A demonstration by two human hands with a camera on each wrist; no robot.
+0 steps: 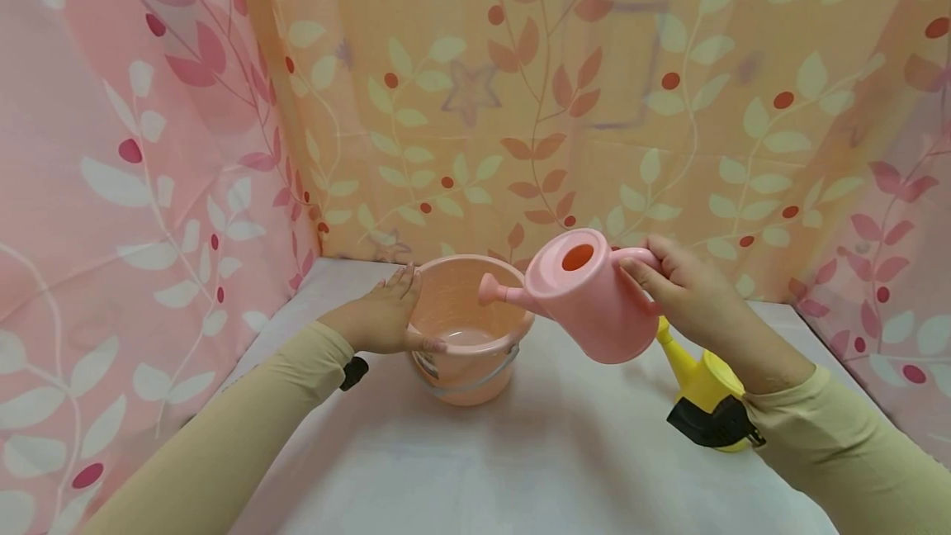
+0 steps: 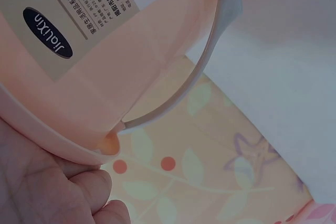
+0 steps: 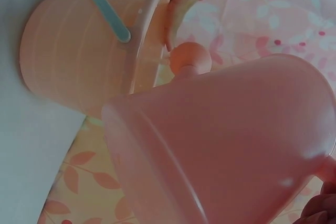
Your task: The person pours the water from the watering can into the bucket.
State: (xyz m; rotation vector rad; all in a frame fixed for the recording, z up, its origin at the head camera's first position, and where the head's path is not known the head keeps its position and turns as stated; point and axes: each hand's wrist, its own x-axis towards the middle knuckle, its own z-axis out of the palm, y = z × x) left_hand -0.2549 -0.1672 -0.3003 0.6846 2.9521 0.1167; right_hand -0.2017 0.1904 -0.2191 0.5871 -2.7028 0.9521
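A pink watering can (image 1: 594, 304) hangs tilted in the air, its spout leaning down to the left. My right hand (image 1: 687, 295) grips its handle, fingers wrapped round it. The rose at the spout's end (image 1: 490, 290) is over the opening of a peach-coloured bucket (image 1: 475, 378) on the table. My left hand (image 1: 379, 312) holds the bucket's left rim, thumb laid over the near edge and fingers along the far side. Close up in the left wrist view, the bucket wall (image 2: 121, 72) shows a label (image 2: 68, 14) and a hanging grey handle (image 2: 178, 93).
Behind my right wrist stands a yellow watering can (image 1: 706, 382), partly hidden. A white cloth (image 1: 461, 469) covers the table. Leaf-patterned curtains (image 1: 475, 106) close in the back and both sides.
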